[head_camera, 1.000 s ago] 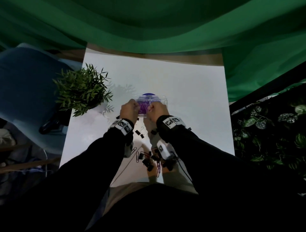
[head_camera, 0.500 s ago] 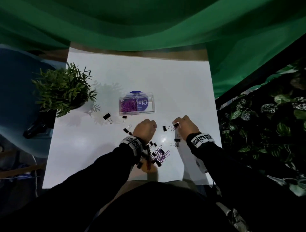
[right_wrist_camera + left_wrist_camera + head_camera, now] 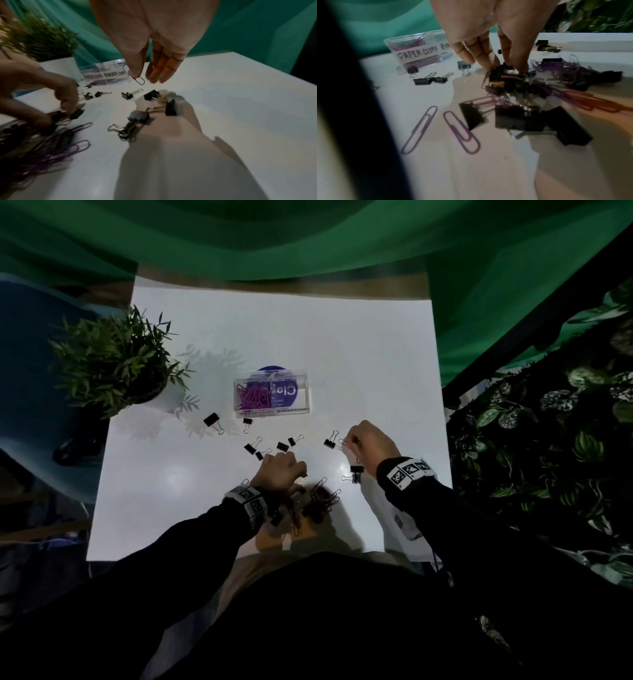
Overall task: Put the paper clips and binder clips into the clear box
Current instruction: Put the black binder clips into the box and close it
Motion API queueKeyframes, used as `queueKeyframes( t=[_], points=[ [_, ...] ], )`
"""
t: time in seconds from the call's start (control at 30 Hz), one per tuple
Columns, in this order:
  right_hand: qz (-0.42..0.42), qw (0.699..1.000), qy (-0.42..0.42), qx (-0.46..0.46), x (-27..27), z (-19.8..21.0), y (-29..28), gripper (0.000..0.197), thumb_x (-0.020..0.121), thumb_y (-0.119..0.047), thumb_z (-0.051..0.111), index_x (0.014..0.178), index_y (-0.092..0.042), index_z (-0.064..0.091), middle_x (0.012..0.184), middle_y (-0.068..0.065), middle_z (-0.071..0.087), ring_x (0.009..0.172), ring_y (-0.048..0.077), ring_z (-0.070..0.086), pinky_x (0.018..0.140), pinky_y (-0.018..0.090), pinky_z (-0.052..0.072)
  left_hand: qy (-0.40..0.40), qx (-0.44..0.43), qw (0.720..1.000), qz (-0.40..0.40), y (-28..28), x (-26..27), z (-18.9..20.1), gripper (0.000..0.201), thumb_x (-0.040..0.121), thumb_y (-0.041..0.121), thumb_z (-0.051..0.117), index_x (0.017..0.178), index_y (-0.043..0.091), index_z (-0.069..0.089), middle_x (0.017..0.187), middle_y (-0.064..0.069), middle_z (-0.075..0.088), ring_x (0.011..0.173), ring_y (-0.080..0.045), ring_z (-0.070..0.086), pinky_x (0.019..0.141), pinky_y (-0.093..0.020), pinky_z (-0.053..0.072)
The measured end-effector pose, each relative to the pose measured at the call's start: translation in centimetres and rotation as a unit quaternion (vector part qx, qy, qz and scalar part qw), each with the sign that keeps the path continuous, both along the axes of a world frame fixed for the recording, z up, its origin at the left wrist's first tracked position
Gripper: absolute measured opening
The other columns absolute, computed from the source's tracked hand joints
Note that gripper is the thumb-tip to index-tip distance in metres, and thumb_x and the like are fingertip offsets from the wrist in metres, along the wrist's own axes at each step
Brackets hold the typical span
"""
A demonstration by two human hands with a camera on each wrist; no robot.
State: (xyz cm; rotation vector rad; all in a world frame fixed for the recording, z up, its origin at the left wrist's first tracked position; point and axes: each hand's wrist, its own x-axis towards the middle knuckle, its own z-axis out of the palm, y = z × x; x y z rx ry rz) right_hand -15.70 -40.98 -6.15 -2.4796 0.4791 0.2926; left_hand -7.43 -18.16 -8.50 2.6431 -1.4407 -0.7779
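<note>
So right hand [image 3: 150,44] has a thin wire paper clip [image 3: 137,77] pinched in its grip, while left hand [image 3: 489,33] is clamped on a black binder clip [image 3: 500,71] atop the tangled near pile [image 3: 317,501]. Clear box [image 3: 272,395] sits mid-bench, far of both, purple paper clips in its left half only. Roughly halfway, I'd guess: glossy black binder clips [image 3: 284,445] are scattered on the smooth white bench [image 3: 342,337].

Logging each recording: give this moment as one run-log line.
left hand: pinching binder clip in pile | right hand: pinching paper clip above table | clear box: holds purple clips only
</note>
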Motion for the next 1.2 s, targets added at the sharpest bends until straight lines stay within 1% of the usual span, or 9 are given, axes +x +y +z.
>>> queueKeyframes(
  t=[0.2, 0.33, 0.43, 0.6, 0.8, 0.9, 0.97, 1.07, 1.2],
  points=[
    [0.151, 0.978, 0.126, 0.067, -2.1, 0.6, 3.5, 0.022, 0.091, -0.021, 0.045, 0.106, -0.028, 0.06, 0.094, 0.001, 0.07, 0.087, 0.024, 0.065, 0.078, 0.035, 0.052, -0.011, -0.012, 1.0, 0.006, -0.3, -0.1, 1.5, 0.027, 0.08, 0.025, 0.066, 0.105, 0.015, 0.06, 0.103, -0.01, 0.056, 0.098, -0.032, 0.052, 0.083, -0.04, 0.035],
    [0.206, 0.969, 0.13, -0.026, -3.3, -0.4, 5.2, 0.022, 0.09, -0.02, 0.057, 0.112, -0.016, 0.057, 0.109, 0.007, 0.061, 0.101, 0.029, 0.059, 0.08, 0.039, 0.051, 0.022, 0.034, 0.999, -0.032, -1.6, -2.7, 1.2, 0.031, 0.077, 0.026, 0.071, 0.103, 0.011, 0.061, 0.099, -0.014, 0.059, 0.096, -0.032, 0.055, 0.083, -0.041, 0.035],
    [0.2, 0.969, 0.137, -0.035, -4.0, -1.1, 5.6, 0.039, 0.084, -0.034, 0.069, 0.114, -0.013, 0.055, 0.115, 0.008, 0.053, 0.106, 0.027, 0.053, 0.08, 0.04, 0.049, 0.023, 0.09, 0.995, -0.028, -1.4, -3.2, 0.5, 0.045, 0.053, 0.027, 0.088, 0.085, 0.008, 0.063, 0.081, -0.012, 0.063, 0.076, -0.032, 0.062, 0.069, -0.039, 0.046],
    [0.215, 0.965, 0.139, -0.053, -4.3, -1.5, 6.7, 0.02, 0.091, -0.019, 0.058, 0.107, -0.008, 0.061, 0.113, 0.012, 0.055, 0.107, 0.031, 0.056, 0.08, 0.04, 0.048, 0.008, 0.06, 0.998, -0.012, -1.3, -2.3, 0.2, 0.029, 0.088, 0.035, 0.06, 0.106, 0.012, 0.056, 0.113, -0.012, 0.056, 0.109, -0.03, 0.049, 0.095, -0.041, 0.033],
    [0.184, 0.964, 0.19, -0.033, -3.9, -0.9, 5.4, 0.005, 0.089, -0.027, 0.059, 0.087, -0.023, 0.06, 0.097, 0.001, 0.066, 0.093, 0.024, 0.062, 0.071, 0.029, 0.042, -0.002, 0.085, 0.996, -0.01, 0.2, -1.0, 0.3, 0.02, 0.09, 0.031, 0.056, 0.102, 0.015, 0.057, 0.112, -0.009, 0.058, 0.108, -0.031, 0.052, 0.095, -0.043, 0.035],
    [0.138, 0.972, 0.189, 0.015, -3.5, 0.0, 4.5, 0.008, 0.088, -0.029, 0.063, 0.091, -0.022, 0.064, 0.088, -0.002, 0.065, 0.084, 0.02, 0.058, 0.071, 0.026, 0.041, 0.009, 0.036, 0.999, 0.028, 0.1, -1.4, 0.4, 0.022, 0.088, 0.033, 0.057, 0.104, 0.017, 0.055, 0.109, -0.007, 0.058, 0.108, -0.03, 0.054, 0.094, -0.042, 0.035],
    [0.114, 0.977, 0.175, 0.05, -3.1, 0.6, 4.1, 0.011, 0.087, -0.024, 0.063, 0.096, -0.019, 0.067, 0.089, 0.001, 0.069, 0.084, 0.019, 0.06, 0.076, 0.028, 0.047, 0.03, -0.009, 0.998, 0.05, -0.5, -2.1, 0.4, 0.035, 0.084, 0.04, 0.061, 0.11, 0.018, 0.053, 0.111, -0.005, 0.057, 0.108, -0.028, 0.052, 0.093, -0.041, 0.034],
    [0.095, 0.979, 0.156, 0.087, -2.6, 1.2, 3.8, 0.016, 0.087, -0.013, 0.057, 0.099, -0.015, 0.068, 0.095, 0.005, 0.074, 0.091, 0.022, 0.067, 0.086, 0.034, 0.052, 0.025, 0.005, 0.999, 0.04, -1.6, -3.1, 0.2, 0.056, 0.077, 0.044, 0.068, 0.12, 0.014, 0.047, 0.116, -0.009, 0.053, 0.111, -0.03, 0.049, 0.095, -0.044, 0.036],
    [0.062, 0.981, 0.127, 0.131, -2.8, 1.9, 3.2, 0.02, 0.086, 0.001, 0.05, 0.094, -0.01, 0.064, 0.092, 0.004, 0.076, 0.087, 0.02, 0.069, 0.085, 0.03, 0.052, 0.001, 0.019, 0.999, 0.044, -2.4, -3.4, -0.2, 0.041, 0.084, 0.03, 0.066, 0.115, 0.009, 0.05, 0.116, -0.011, 0.051, 0.113, -0.032, 0.05, 0.095, -0.043, 0.036]
  ],
)
